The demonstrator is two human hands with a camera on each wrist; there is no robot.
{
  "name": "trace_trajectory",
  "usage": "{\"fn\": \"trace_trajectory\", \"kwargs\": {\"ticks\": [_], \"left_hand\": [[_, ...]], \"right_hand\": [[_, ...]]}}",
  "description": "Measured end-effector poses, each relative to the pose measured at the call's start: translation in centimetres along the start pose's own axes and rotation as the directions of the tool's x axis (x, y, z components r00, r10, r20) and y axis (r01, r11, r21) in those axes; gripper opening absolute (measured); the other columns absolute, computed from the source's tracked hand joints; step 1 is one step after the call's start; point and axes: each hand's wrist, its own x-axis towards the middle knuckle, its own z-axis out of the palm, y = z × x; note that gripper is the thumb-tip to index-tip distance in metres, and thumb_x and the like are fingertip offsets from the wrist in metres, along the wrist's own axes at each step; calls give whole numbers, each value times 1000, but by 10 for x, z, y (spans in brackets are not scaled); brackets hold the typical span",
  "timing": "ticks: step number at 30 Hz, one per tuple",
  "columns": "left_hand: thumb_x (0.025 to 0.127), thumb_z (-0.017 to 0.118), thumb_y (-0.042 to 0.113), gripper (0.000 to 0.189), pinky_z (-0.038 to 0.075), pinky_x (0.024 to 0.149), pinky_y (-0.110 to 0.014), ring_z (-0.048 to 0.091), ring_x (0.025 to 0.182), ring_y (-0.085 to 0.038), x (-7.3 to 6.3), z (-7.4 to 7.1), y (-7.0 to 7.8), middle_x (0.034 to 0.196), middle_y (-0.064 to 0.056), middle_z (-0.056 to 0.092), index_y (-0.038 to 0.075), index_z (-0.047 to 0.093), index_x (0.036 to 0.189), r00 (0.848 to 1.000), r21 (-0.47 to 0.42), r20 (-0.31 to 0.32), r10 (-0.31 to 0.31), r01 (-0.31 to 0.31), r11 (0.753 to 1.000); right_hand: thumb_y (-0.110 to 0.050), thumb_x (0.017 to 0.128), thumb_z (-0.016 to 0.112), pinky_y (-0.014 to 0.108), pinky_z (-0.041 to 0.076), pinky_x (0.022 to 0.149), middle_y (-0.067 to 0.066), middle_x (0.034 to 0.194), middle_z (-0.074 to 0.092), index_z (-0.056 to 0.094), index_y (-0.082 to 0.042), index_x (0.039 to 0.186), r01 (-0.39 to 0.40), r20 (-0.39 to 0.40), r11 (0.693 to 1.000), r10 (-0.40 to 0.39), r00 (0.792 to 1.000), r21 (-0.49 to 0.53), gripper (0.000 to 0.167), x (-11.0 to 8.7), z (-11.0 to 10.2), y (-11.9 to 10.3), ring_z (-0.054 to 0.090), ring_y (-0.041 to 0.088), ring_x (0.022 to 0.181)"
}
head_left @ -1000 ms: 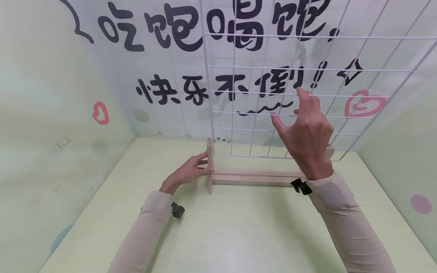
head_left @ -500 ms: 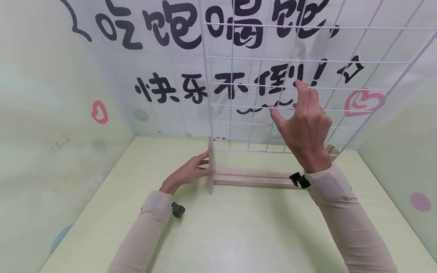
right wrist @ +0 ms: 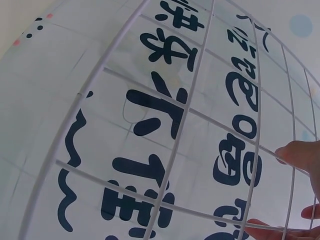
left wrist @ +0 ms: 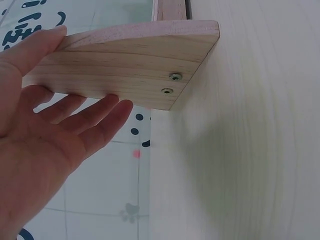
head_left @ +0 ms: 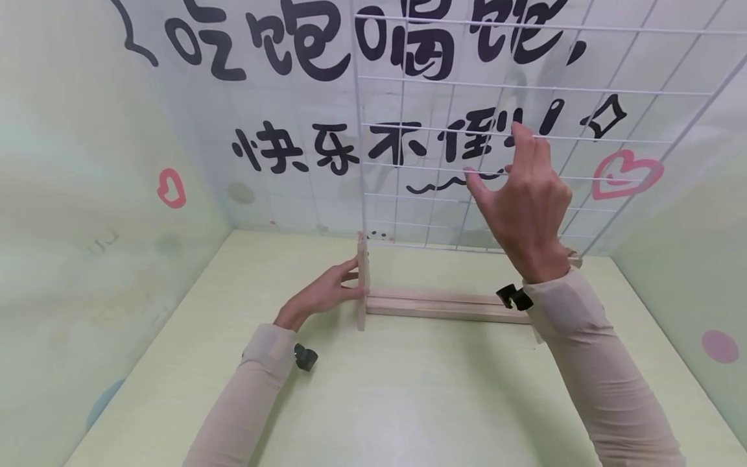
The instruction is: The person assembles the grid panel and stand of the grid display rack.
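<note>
My left hand [head_left: 323, 292] holds the upright wooden end board [head_left: 362, 282] of a low stand from its outer left side. In the left wrist view, the thumb lies at one edge of this board [left wrist: 115, 65] and the fingertips at the other; two screw heads show near its foot. A pair of wooden rails [head_left: 443, 307] runs right from the board. Above the stand, my right hand [head_left: 528, 194] grips a white wire grid panel [head_left: 359, 130], thumb and fingers at its wires. The panel stands up before the back wall, its lower edge above the rails.
The stand rests on a pale wooden table [head_left: 408, 402]. Patterned sheeting with large black characters [head_left: 327, 39] hangs behind, and side walls flank the table. Part of the stand's right end [head_left: 574, 259] shows behind my right wrist.
The wire grid panel and my right hand have risen a little, and the panel's lower edge sits higher above the rails. My left hand stays on the end board.
</note>
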Motion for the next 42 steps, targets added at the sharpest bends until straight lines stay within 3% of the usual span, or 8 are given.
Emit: {"fn": "trace_trajectory", "kwargs": {"ticks": [6,18,28,42], "left_hand": [[97,66,18,81,42,109,-52,37,143,-38,2,0,0,162,-15,25,16,16,160,1000,20,3,-7,7,1000],[96,67,18,81,42,109,-52,37,143,-39,3,-1,-1,163,-14,24,16,16,160,1000,42,4,-11,10,999],[96,67,19,81,41,109,-52,37,143,-38,2,-1,-1,162,-14,26,14,17,159,1000,35,0,-23,23,999],[96,67,17,81,43,108,-51,39,142,-38,2,-1,-2,161,-16,29,16,18,159,1000,32,-1,-9,9,999]], "right_hand": [[-42,87,73,41,39,42,25,121,63,52,2,134,28,4,1000,-28,1000,-7,68,5,3,3,67,34,68],[-43,87,74,42,41,41,25,118,64,52,3,133,32,12,999,-32,999,-5,69,9,9,5,65,34,63],[-39,86,75,48,43,45,23,119,65,52,0,135,-36,38,999,35,999,24,67,7,13,4,59,38,59],[-36,82,79,35,29,44,24,115,66,54,-1,133,-42,54,999,41,998,24,67,3,18,5,51,37,52]]}}
